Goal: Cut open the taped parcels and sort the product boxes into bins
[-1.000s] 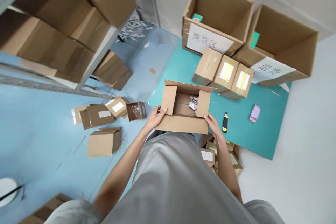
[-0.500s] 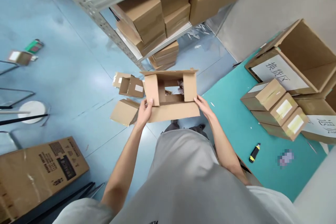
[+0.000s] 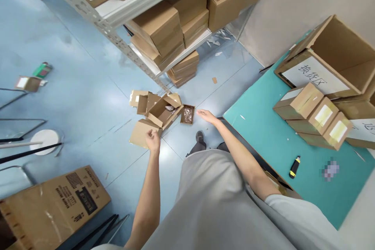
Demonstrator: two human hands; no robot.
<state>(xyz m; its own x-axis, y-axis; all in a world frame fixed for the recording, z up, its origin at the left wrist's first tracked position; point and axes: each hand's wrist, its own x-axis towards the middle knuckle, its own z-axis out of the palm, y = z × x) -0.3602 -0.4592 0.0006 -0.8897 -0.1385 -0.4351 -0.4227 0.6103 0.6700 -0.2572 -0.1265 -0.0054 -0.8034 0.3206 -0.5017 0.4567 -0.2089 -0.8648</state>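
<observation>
An opened brown cardboard box [image 3: 162, 111] lies tilted on the blue floor among several other small empty boxes [image 3: 142, 132]. My left hand [image 3: 152, 140] hangs above that pile with its fingers loosely curled and nothing in them. My right hand [image 3: 206, 116] is stretched out flat, palm down, to the right of a small open box with a shiny filling [image 3: 188, 114]. Neither hand touches a box.
A metal shelf rack [image 3: 123, 43] loaded with cartons stands ahead. At right a green table [image 3: 272, 144] carries three taped boxes [image 3: 315, 119], a yellow-black knife [image 3: 294, 167] and large open labelled cartons [image 3: 325, 62]. A big printed carton [image 3: 55, 199] lies at lower left. My shoe [image 3: 199, 137] is on the floor.
The open box that both hands held has left them and now lies on the floor pile. Both hands are empty and apart.
</observation>
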